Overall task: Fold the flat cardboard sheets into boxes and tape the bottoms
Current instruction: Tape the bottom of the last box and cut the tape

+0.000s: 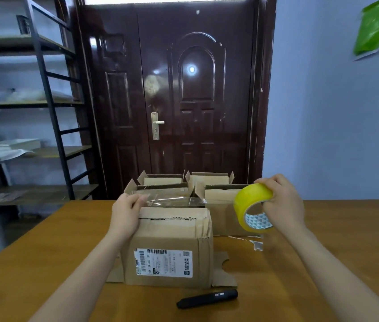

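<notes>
A cardboard box (pixel 170 252) stands on the wooden table (pixel 44 263) with its closed bottom flaps facing up and a shipping label on its near side. My left hand (pixel 125 214) rests on the box's upper left edge and pinches the free end of a clear tape strip (pixel 174 201). The strip stretches above the flap seam to a yellow tape roll (pixel 251 208). My right hand (pixel 281 201) grips that roll, raised to the right of the box.
Several open-topped cardboard boxes (pixel 167 182) stand behind, toward the table's far edge. A black utility knife (pixel 207 298) lies near the front. A torn tape scrap (pixel 255 244) lies at the right. A metal shelf (pixel 44 112) and a dark door (pixel 183 101) are behind.
</notes>
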{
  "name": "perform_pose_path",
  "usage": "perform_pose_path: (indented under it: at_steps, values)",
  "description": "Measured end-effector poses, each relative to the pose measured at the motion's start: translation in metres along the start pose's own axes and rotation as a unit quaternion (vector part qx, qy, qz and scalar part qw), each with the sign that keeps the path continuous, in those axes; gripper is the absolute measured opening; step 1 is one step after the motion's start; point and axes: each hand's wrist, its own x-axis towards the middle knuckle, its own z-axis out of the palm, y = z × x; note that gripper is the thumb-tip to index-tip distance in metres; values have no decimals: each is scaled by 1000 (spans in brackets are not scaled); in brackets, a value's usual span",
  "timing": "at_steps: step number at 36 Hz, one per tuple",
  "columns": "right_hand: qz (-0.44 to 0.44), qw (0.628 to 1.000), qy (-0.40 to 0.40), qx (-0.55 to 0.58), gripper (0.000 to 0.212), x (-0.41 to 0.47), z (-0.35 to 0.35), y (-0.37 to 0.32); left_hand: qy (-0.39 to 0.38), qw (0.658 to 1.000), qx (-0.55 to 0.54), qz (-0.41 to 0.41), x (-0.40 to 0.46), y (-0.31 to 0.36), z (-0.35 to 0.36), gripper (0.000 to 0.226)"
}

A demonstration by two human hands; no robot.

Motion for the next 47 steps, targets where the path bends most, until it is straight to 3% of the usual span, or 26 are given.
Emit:
perform_pose_path:
  at_steps: [3,10,14,28,37,47]
  values:
    - [4,1000,0,11,42,0,3,-3,13,1000,-7,-8,0,-4,1,35]
    - [4,1000,-5,4,40,1,5,-7,47,991,-110,-59,-2,1,1,19]
    - [-13,1000,-20,-16,39,-2,8,-15,75,976,-169,-112,0,1,1,32]
    - [-83,986,-104,-97,43,-15,34,-23,127,876,-370,-282,13,-11,4,26]
    - [-100,980,-132,-113,49,-24,45,-9,115,880,-363,-284,9,-9,5,22]
    - [-76,977,-167,-107,47,-33,52,-6,118,862,-378,-316,6,-10,4,17]
